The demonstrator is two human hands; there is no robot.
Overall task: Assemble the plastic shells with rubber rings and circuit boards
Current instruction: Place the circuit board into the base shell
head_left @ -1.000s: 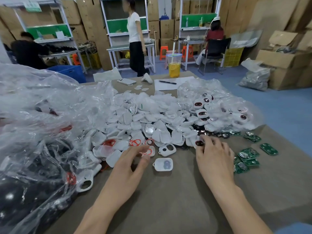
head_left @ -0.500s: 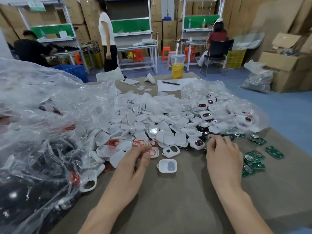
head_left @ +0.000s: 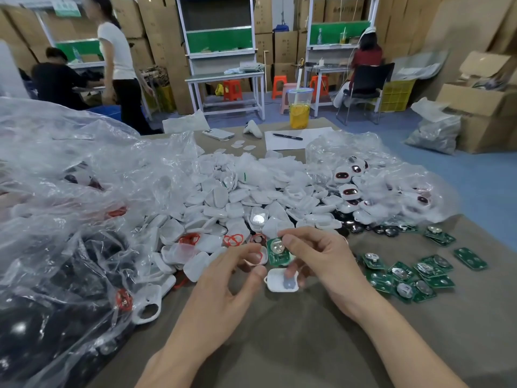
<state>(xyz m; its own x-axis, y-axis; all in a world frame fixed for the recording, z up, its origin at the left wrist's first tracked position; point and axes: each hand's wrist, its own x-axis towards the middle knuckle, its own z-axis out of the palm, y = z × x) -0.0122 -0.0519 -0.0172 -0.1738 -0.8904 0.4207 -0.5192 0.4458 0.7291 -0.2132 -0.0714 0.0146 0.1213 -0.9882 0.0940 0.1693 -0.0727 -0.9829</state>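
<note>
Holding, head view, item 1: right hand (head_left: 321,256), thumb and forefinger pinched on 1 green circuit board (head_left: 276,252). The board is tilted, its round silver cell faces the camera, and it is raised above the table (head_left: 279,345). The remaining fingers are curled beneath, partly blurred.

Item 2: left hand (head_left: 223,287), fingers curled, forefinger and thumb closed on a ringed shell (head_left: 256,258), white with a red rubber ring in it. It sits just left of the board; whether they touch cannot be told.

Item 3: open shell (head_left: 281,280), white with a grey pad inside, lying on the table directly below both hands.

Item 4: shell pile (head_left: 237,191), white, heaped behind the hands, with loose red rings (head_left: 233,240) at its near edge.

Item 5: spare boards (head_left: 405,275), green, scattered to the right of the right hand.

Item 6: clear plastic bags (head_left: 70,191) along the left side.

Item 7: drink cup (head_left: 300,110), pen (head_left: 288,136) and phone (head_left: 218,133) at the far edge.
</note>
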